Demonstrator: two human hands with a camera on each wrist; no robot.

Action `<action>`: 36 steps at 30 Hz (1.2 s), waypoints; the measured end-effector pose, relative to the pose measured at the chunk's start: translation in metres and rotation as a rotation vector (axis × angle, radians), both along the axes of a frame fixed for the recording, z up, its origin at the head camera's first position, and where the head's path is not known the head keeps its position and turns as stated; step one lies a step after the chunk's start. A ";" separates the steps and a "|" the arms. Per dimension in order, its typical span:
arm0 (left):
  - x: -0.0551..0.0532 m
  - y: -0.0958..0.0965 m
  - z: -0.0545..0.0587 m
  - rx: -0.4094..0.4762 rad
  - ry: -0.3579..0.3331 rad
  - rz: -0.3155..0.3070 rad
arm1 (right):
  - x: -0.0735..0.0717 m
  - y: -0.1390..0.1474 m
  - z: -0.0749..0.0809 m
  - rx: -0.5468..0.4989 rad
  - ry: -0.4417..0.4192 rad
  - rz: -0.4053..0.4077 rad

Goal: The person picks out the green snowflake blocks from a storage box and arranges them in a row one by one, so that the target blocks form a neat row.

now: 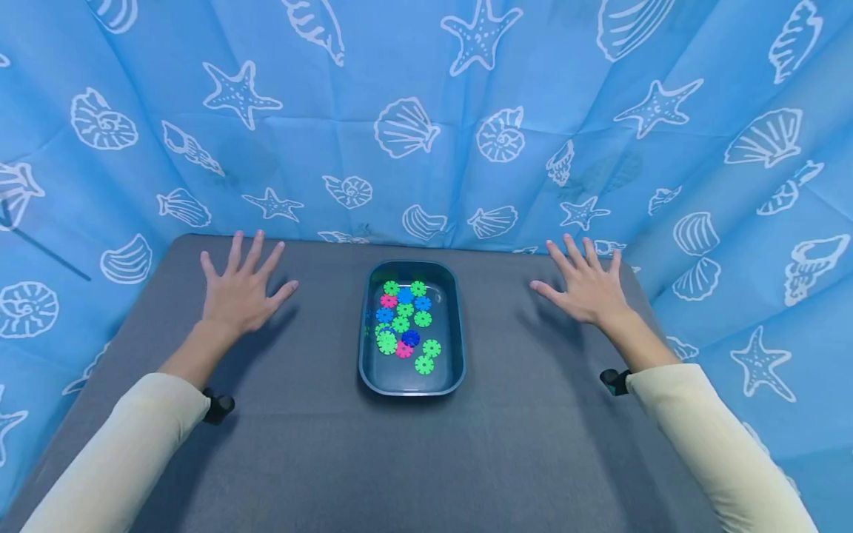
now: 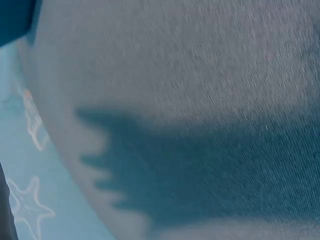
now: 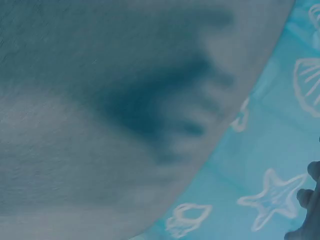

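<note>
My left hand (image 1: 238,295) is spread, fingers straight, over the left side of the table and holds nothing. On the other side my right hand (image 1: 586,289) is spread the same way, also with nothing in it. Between the two, apart from both, stands a dark blue-grey plastic tray (image 1: 413,389). Inside it lie several small notched plastic discs: green ones such as this disc (image 1: 424,364), pink ones like this disc (image 1: 403,349), and blue ones like this disc (image 1: 423,303). Some overlap. In the right wrist view, fingertips (image 3: 306,197) show at the lower right edge.
A grey cloth covers the table (image 1: 320,459). Behind it and at both sides hangs a blue curtain (image 1: 440,178) with white shells and starfish. Each wrist wears a small black camera, such as the left wrist camera (image 1: 218,407). Hand shadows fall on the cloth.
</note>
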State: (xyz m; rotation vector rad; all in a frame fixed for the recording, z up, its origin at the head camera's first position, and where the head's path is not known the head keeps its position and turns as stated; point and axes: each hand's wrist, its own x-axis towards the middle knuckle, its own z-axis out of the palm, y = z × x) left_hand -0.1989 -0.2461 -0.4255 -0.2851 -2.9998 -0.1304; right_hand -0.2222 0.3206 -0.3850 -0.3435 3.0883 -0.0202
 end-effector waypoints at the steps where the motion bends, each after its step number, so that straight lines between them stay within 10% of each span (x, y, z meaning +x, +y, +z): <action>1: 0.001 0.004 0.000 -0.005 0.008 -0.012 | 0.000 -0.004 0.002 0.002 0.004 0.025; 18: 0.015 0.076 0.006 -0.017 -0.052 -0.284 | 0.011 -0.081 0.033 -0.445 -0.275 0.325; 27: 0.019 0.092 0.002 -0.011 -0.205 -0.399 | 0.002 -0.106 0.031 -0.789 -0.822 0.438; 36: 0.021 0.094 0.002 0.028 -0.282 -0.455 | -0.003 -0.136 0.026 -0.768 -1.135 0.417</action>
